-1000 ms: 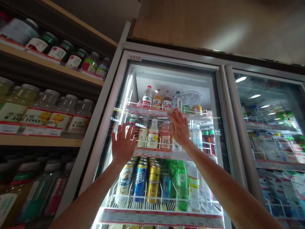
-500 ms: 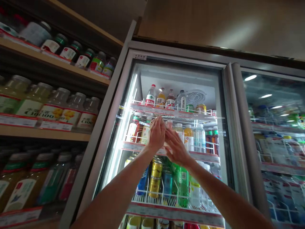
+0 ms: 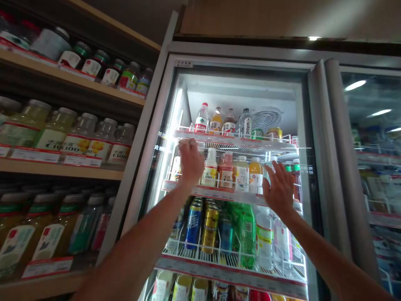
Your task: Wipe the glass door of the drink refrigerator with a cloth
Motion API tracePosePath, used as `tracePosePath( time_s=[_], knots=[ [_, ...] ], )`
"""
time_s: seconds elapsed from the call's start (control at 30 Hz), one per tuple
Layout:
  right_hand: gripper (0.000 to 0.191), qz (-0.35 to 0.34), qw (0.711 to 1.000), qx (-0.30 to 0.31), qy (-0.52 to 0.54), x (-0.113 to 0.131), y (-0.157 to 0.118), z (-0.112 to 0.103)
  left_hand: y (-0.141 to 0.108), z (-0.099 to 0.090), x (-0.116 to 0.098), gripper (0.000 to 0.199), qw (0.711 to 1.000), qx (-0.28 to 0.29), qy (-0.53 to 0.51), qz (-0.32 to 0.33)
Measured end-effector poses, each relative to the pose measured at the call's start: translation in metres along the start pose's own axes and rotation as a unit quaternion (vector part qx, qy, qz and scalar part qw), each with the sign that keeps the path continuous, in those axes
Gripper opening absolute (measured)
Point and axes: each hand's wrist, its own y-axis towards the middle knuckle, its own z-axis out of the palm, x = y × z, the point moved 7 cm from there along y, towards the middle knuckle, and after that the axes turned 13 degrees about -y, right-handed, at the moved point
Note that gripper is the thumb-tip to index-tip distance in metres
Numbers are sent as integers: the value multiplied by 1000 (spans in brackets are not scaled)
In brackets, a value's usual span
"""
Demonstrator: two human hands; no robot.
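Observation:
My left hand point(image 3: 191, 162) is raised before the lit glass door point(image 3: 163, 104) of a drinks fridge, near its left side. Its fingers are bent together, with something pale at their tips that I cannot make out. My right hand point(image 3: 278, 186) is farther right, fingers apart and holding nothing, before the second row of bottles. Between the hands, behind the glass, stand a pale yellow bottle point(image 3: 209, 168), a pinkish bottle point(image 3: 226, 170) and an orange bottle point(image 3: 256, 175). Whether either hand touches the glass is unclear.
On the left, wooden shelves point(image 3: 62, 166) carry rows of bottles with price strips. A vertical metal handle point(image 3: 340, 146) runs beside the door, and a second fridge door point(image 3: 369, 167) is at the right. Cans and a green bottle point(image 3: 247, 234) stand lower inside.
My hands were close together at the middle of the door and are now wide apart, the left one moved left and the right one moved right. The bottles between them now show.

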Motion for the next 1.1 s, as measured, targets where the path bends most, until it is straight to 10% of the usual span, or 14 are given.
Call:
tracePosePath(
  time_s=[0.13, 0.37, 0.6, 0.67, 0.8, 1.0, 1.1],
  knots=[
    [42, -12, 1000, -16, 8, -4, 1, 0, -21, 38, -40, 42, 998, 14, 10, 63],
    [40, -2, 1000, -18, -6, -1, 0, -1, 1, -45, 43, 47, 991, -72, 94, -54],
    [39, -20, 999, -30, 7, -4, -3, 0, -25, 53, -38, 51, 978, 126, 34, 164],
    [39, -17, 999, -29, 2, -4, -3, 0, -23, 34, -22, 50, 975, 143, 42, 165],
    [41, -3, 1000, -15, -11, -1, -2, 1, 1, -40, 42, 52, 991, -61, 110, -38],
    [41, -10, 1000, -15, -8, -2, -2, 0, -17, 47, -36, 49, 984, 97, 58, 138],
    [40, -14, 1000, -18, -10, -2, -2, -1, -16, 38, -26, 47, 981, 93, 57, 162]
  ],
)
